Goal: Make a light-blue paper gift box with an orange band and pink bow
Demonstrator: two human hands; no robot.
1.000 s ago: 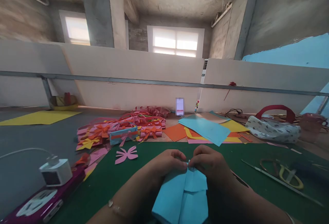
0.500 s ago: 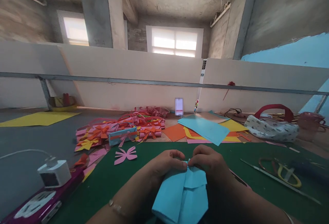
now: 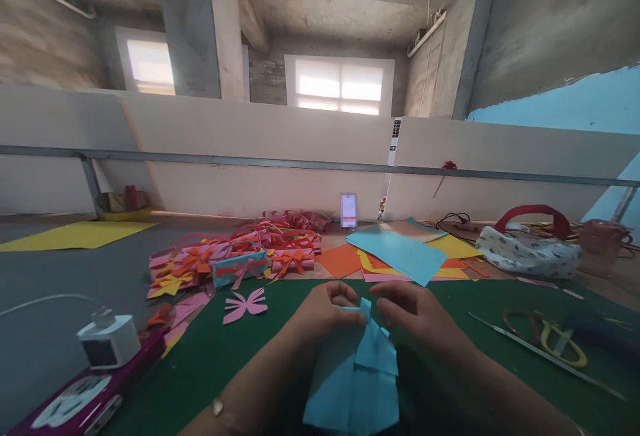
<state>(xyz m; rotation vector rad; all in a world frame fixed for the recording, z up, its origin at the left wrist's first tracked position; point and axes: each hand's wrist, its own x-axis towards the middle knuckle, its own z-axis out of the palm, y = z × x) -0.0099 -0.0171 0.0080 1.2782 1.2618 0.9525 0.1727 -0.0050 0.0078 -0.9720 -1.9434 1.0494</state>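
A folded piece of light blue paper (image 3: 373,389) stands in front of me, with creased flaps and a narrow strip sticking up at its top. My left hand (image 3: 333,309) pinches the top left of this paper between thumb and fingers. Just right of the strip, my right hand (image 3: 413,309) hovers with thumb and fingers apart, nothing visible between them. A pink paper bow cutout (image 3: 245,305) lies on the green mat (image 3: 200,369) beyond my left forearm.
Several paper bows and pink packets (image 3: 200,259) are heaped at the back left. Coloured sheets (image 3: 400,253) lie behind my hands. Scissors (image 3: 563,343) and a thin rod (image 3: 545,356) rest at right. A purple power strip (image 3: 75,403) with a white charger (image 3: 110,343) is at left.
My right hand has let go of the paper's top edge and moved slightly right, its fingers parting. The narrow strip now stands up in view. My left hand keeps its pinch.
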